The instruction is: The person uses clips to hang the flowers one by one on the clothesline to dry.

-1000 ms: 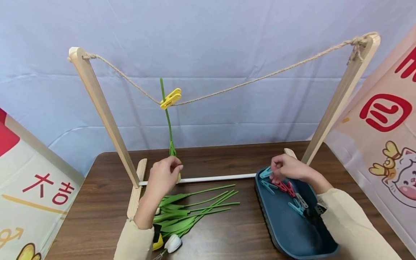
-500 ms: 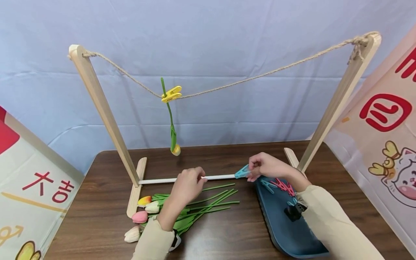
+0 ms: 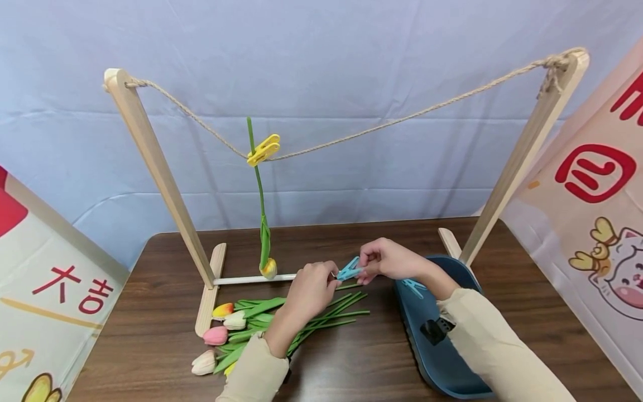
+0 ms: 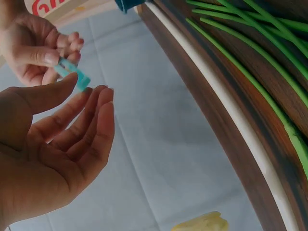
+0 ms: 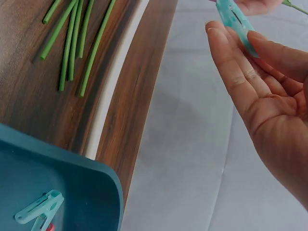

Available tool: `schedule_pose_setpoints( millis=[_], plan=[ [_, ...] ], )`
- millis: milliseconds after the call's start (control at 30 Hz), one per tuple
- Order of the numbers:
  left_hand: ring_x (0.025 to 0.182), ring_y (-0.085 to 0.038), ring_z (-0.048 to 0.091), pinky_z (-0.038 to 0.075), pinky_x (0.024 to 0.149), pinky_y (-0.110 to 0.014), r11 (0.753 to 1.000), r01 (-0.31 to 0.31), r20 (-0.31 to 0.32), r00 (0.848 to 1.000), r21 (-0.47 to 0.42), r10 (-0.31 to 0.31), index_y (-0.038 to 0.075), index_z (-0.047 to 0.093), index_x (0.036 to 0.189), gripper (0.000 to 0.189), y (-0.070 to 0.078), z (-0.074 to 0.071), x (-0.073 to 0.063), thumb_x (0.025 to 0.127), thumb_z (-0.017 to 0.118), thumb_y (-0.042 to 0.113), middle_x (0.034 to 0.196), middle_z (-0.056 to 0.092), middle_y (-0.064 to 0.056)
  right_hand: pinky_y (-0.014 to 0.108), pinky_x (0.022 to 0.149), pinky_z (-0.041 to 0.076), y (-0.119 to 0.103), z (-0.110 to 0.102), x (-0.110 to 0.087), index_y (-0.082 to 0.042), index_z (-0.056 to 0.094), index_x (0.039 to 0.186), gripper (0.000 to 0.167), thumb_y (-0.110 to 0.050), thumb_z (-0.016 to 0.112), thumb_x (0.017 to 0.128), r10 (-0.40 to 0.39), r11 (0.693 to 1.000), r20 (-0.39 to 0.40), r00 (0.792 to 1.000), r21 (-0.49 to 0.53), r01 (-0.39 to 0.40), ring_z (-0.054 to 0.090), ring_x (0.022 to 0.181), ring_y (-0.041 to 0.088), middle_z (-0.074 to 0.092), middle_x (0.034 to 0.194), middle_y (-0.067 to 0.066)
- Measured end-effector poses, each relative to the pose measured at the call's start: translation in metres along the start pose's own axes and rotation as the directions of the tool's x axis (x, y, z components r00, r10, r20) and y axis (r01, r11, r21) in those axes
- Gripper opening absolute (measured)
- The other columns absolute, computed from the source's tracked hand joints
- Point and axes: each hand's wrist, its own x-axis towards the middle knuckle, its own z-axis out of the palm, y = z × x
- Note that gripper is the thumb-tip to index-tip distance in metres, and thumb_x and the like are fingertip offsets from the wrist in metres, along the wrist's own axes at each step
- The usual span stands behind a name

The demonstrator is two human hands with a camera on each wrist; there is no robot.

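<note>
A light blue clothespin point(image 3: 349, 270) is between my two hands, above the white rod point(image 3: 258, 279). My right hand point(image 3: 394, 259) pinches its handle end between thumb and fingers. The thumb and index fingertip of my left hand point(image 3: 312, 287) are at its other end, as the left wrist view also shows. Behind them a yellow clothespin point(image 3: 264, 149) clips a tulip stem point(image 3: 260, 190) to the sagging rope point(image 3: 402, 119). That tulip hangs head down, its yellow bloom point(image 3: 269, 269) overlapping the rod in the head view.
Several artificial tulips point(image 3: 216, 335) lie on the dark wooden table point(image 3: 361, 357), stems pointing right. A blue tray point(image 3: 427, 357) at the right holds another light blue clothespin point(image 5: 42, 210). Wooden posts point(image 3: 161, 173) carry the rope, with a pale cloth behind.
My right hand has lifted the light blue clothespin from the tray and carried it left. My left hand has left the hanging tulip and moved right to meet it. The rope and tulip bobbed.
</note>
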Motion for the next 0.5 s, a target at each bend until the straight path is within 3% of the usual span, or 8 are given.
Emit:
schedule_pose_setpoints(
  millis=[233, 367, 500],
  plan=[
    [0.051, -0.009, 0.048, 0.039, 0.048, -0.022, 1.0, -0.022, -0.066, 0.998, -0.008, 0.021, 0.006, 0.064, 0.076, 0.007, 0.0002, -0.0014, 0.0009, 0.08, 0.069, 0.008, 0.065, 0.059, 0.0, 0.034, 0.065, 0.053, -0.0011, 0.0002, -0.0008, 0.008, 0.058, 0.088, 0.004, 0.007, 0.057, 0.084, -0.01, 0.998, -0.082, 0.997, -0.058, 0.006, 0.064, 0.071, 0.031, 0.063, 0.08, 0.017],
    [0.05, -0.007, 0.046, 0.038, 0.048, -0.022, 0.999, -0.029, -0.084, 0.996, -0.019, 0.027, 0.007, 0.064, 0.074, 0.007, 0.0001, -0.0043, 0.0012, 0.079, 0.069, 0.006, 0.063, 0.059, 0.002, 0.031, 0.067, 0.052, -0.0004, -0.0006, -0.0027, 0.01, 0.052, 0.106, 0.026, 0.002, 0.062, 0.083, -0.01, 0.995, -0.131, 0.991, -0.097, -0.003, 0.063, 0.075, 0.029, 0.063, 0.083, 0.013],
    [0.051, -0.007, 0.048, 0.039, 0.049, -0.021, 0.999, -0.035, -0.087, 0.996, -0.029, 0.032, 0.006, 0.065, 0.074, 0.007, -0.0002, -0.0068, 0.0019, 0.079, 0.07, 0.006, 0.063, 0.06, 0.001, 0.029, 0.069, 0.051, 0.0007, -0.0011, -0.0042, 0.01, 0.052, 0.113, 0.035, 0.0, 0.065, 0.082, -0.028, 0.991, -0.133, 0.991, -0.13, 0.011, 0.062, 0.078, 0.021, 0.063, 0.086, 0.011]
  ],
)
